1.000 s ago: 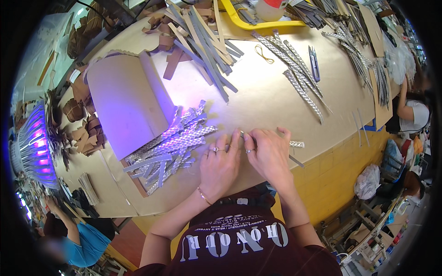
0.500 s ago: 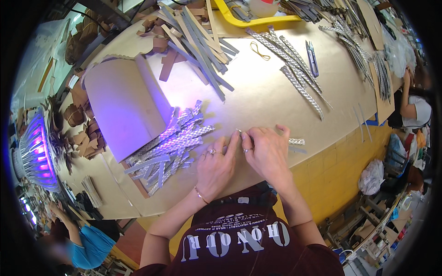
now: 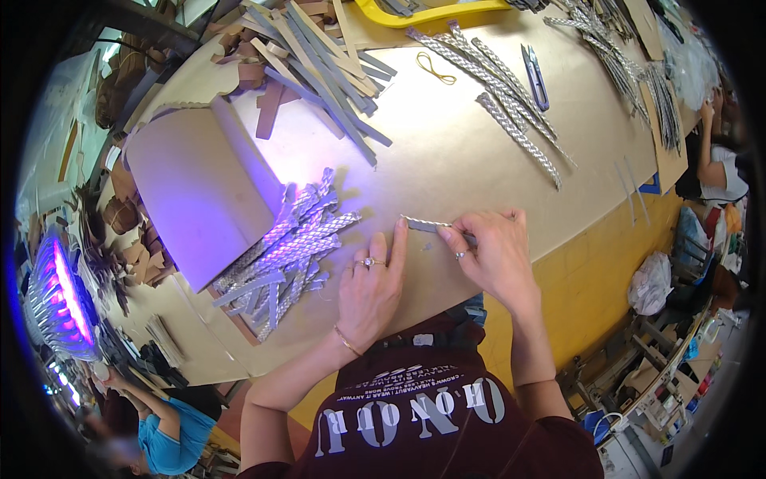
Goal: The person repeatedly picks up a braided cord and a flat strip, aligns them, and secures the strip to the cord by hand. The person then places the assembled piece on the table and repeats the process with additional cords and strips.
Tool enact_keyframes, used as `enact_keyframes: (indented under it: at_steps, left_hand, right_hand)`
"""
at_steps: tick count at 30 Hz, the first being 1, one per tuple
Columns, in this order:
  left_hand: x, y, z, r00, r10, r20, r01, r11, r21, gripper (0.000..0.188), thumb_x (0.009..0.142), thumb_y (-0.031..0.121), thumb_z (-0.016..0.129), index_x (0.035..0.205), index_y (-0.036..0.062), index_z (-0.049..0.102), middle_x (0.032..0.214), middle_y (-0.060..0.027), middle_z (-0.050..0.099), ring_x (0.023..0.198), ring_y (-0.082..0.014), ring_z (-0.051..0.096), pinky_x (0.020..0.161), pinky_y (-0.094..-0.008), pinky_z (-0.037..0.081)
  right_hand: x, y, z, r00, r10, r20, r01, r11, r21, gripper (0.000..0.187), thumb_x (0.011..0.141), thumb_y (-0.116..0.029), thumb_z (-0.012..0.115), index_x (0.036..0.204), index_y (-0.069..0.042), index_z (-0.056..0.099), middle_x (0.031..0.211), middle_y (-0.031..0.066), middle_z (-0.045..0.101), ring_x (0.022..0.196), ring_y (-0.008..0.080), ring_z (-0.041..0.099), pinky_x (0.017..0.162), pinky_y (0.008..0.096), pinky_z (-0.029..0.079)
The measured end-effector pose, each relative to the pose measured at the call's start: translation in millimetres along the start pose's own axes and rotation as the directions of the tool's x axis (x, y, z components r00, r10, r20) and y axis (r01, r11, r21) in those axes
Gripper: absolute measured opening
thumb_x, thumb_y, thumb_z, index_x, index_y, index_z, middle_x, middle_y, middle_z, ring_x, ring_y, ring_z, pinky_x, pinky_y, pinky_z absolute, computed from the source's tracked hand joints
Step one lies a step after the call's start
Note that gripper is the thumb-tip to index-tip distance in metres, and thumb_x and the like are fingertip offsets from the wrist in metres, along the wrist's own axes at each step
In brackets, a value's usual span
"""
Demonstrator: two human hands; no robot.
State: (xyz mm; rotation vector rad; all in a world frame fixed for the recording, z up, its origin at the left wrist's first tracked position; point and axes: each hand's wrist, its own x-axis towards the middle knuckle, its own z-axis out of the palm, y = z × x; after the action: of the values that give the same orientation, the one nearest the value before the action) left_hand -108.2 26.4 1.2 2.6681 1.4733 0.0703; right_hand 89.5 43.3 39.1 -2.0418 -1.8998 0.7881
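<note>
A short silver braided strip with a grey edge [image 3: 427, 225] lies slantwise between my hands, its right part covered by fingers. My right hand [image 3: 499, 254] is closed on that right part, thumb and forefinger pinching it. My left hand [image 3: 372, 283] rests on the table with fingers stretched forward, the index fingertip at the strip's left end. Left of it, a heap of silver braided strips [image 3: 307, 231] lies partly on a brown folded sheet [image 3: 187, 184]. Purple light falls on both.
Grey and tan flat strips [image 3: 319, 72] lie at the far left. Longer silver braids [image 3: 511, 96], thread snips [image 3: 535, 78] and a yellow elastic loop [image 3: 435, 69] lie farther off. A lit lamp [image 3: 64, 295] glows at left. Other people [image 3: 171, 431] work at both sides.
My right hand has moved right, drawing away from my left hand, so more of the braided strip shows between them. The whole table view has shifted slightly left and up.
</note>
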Motion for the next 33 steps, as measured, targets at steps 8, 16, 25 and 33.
enact_keyframes:
  at_steps: [8, 16, 25, 33]
  left_hand:
    - [-2.4, 3.5, -4.4, 0.996, 0.002, 0.084, -0.011, 0.993, 0.113, 0.063, 0.082, 0.014, 0.060, 0.145, 0.0111, 0.050, 0.114, -0.0077, 0.054, 0.092, -0.0207, 0.055, 0.078, -0.0315, 0.049]
    - [4.7, 16.3, 3.3, 0.993, 0.036, 0.108, -0.019, 0.988, -0.155, 0.063, 0.092, 0.027, 0.058, 0.149, 0.0064, 0.041, 0.157, -0.0147, 0.033, 0.145, -0.0272, 0.033, 0.116, -0.0422, 0.029]
    - [6.5, 23.9, 5.3, 0.991, 0.021, 0.135, 0.012, 0.971, -0.240, 0.073, 0.093, 0.033, 0.061, 0.153, 0.0040, 0.033, 0.158, -0.0219, 0.028, 0.145, -0.0346, 0.031, 0.119, -0.0478, 0.025]
    - [8.1, 23.8, 1.5, 0.988, 0.046, 0.148, -0.034, 0.996, -0.081, 0.071, 0.093, 0.042, 0.059, 0.155, 0.0168, 0.034, 0.158, -0.0195, 0.031, 0.145, -0.0303, 0.033, 0.119, -0.0436, 0.028]
  right_hand:
    - [4.4, 0.0, -1.8, 0.998, 0.023, 0.050, -0.024, 1.000, 0.004, 0.026, 0.090, -0.027, 0.069, 0.074, -0.008, 0.064, 0.060, 0.0057, 0.059, 0.059, 0.0269, 0.054, 0.080, 0.0399, 0.034]
    - [2.8, 1.1, 4.1, 1.000, -0.012, -0.002, 0.012, 1.000, -0.015, 0.025, 0.091, -0.027, 0.067, 0.076, -0.008, 0.065, 0.063, 0.0060, 0.061, 0.062, 0.0268, 0.057, 0.081, 0.0410, 0.034]
    - [3.2, 20.5, -28.2, 0.970, 0.121, 0.210, -0.123, 0.992, -0.007, 0.024, 0.092, -0.029, 0.066, 0.081, -0.008, 0.066, 0.069, 0.0069, 0.066, 0.068, 0.0262, 0.060, 0.081, 0.0408, 0.033]
    - [-4.0, 26.6, -18.9, 0.995, 0.048, 0.090, -0.051, 0.998, 0.032, 0.021, 0.092, -0.026, 0.066, 0.081, -0.008, 0.066, 0.075, 0.0065, 0.068, 0.073, 0.0253, 0.062, 0.083, 0.0419, 0.034]
